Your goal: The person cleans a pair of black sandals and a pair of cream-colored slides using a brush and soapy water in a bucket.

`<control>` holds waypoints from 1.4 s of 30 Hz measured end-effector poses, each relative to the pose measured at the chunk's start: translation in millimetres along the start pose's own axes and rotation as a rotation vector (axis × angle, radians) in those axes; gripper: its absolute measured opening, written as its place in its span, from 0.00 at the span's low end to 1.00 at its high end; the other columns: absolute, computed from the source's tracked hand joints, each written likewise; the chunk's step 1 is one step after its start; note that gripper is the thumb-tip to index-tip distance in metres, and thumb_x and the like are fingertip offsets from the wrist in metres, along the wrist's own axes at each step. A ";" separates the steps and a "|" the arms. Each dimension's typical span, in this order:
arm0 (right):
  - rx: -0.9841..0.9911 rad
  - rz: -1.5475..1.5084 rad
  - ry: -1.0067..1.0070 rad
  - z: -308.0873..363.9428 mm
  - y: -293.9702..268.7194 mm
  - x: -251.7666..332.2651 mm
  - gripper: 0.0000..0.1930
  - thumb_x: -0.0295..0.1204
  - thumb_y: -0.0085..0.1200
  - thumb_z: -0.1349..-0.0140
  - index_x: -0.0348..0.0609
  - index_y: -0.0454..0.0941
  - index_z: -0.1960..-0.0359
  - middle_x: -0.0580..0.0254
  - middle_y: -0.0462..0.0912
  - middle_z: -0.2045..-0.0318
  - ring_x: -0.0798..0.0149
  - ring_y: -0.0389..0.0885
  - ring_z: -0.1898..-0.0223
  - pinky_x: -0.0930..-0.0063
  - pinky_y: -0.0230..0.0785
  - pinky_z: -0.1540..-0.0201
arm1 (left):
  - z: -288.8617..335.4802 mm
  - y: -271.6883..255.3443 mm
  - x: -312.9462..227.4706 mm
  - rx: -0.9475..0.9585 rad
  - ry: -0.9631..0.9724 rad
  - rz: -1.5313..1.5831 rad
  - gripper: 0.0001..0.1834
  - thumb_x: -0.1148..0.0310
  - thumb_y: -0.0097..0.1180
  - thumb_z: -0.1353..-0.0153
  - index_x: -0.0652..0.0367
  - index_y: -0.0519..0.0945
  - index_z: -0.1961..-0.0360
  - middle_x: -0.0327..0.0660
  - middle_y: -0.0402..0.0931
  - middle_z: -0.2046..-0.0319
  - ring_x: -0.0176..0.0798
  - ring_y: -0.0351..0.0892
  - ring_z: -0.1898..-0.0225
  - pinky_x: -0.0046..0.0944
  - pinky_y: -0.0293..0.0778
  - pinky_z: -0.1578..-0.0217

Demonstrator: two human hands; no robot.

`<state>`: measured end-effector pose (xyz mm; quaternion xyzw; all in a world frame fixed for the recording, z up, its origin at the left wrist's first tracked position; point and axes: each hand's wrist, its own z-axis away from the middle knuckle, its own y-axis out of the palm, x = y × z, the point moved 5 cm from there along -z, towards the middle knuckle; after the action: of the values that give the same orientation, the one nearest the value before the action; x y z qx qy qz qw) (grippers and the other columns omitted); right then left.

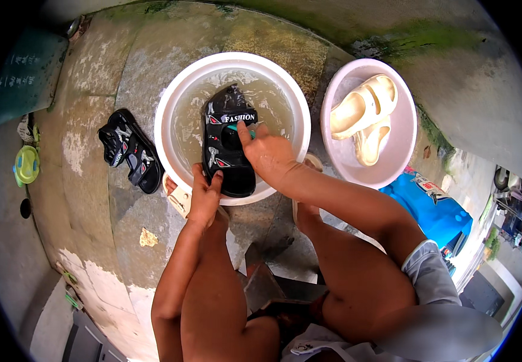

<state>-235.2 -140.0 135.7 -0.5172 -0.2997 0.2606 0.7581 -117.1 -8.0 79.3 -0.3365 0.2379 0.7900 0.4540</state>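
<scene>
A black sandal (229,172) with white lettering and red-and-grey patterns on its straps is held over a white basin (165,114) of cloudy water. My left hand (203,196) grips its heel end, thumb on the footbed edge and fingers at the side. My right hand (267,151) is closed round a slim teal tool (234,128), pushed in at the strap opening. The index finger points along the tool; its working end is hidden. The matching black sandal (133,151) lies on the ground left of the basin.
A pale pink basin (407,139) at the right holds two cream clogs (357,111). Behind it stands a blue bag (433,205). A yellow-green container (27,164) is at the far left. My feet in light footwear flank the white basin on wet paving (86,199).
</scene>
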 end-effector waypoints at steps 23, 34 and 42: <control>0.061 -1.143 0.035 66.5 -30.2 -44.5 0.11 0.36 0.48 0.25 0.44 0.70 0.50 0.53 0.77 0.70 0.60 0.80 0.66 0.62 0.70 0.61 | 53.9 -39.1 -111.8 -0.433 1.052 -0.894 0.23 0.75 0.51 0.33 0.67 0.67 0.38 0.54 0.75 0.47 0.55 0.77 0.49 0.46 0.72 0.46; 0.189 -1.745 0.188 104.8 -34.6 -74.7 0.24 0.33 0.64 0.36 0.40 0.70 0.42 0.61 0.82 0.51 0.72 0.81 0.58 0.75 0.75 0.56 | 31.1 74.7 -87.3 0.445 0.322 0.165 0.25 0.76 0.49 0.28 0.61 0.59 0.32 0.39 0.73 0.46 0.29 0.71 0.45 0.30 0.65 0.44; -0.268 -1.638 0.769 163.8 -35.7 -175.7 0.30 0.33 0.68 0.41 0.41 0.72 0.38 0.70 0.82 0.55 0.77 0.77 0.62 0.84 0.66 0.68 | 37.1 72.9 -42.8 0.710 0.621 -0.835 0.33 0.57 0.52 0.29 0.56 0.59 0.27 0.52 0.65 0.33 0.55 0.63 0.31 0.48 0.59 0.31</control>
<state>-471.0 -172.7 183.6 -0.2776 -0.3277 -0.5861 0.6870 -177.3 -41.2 140.9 -0.4434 0.4548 0.2845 0.7180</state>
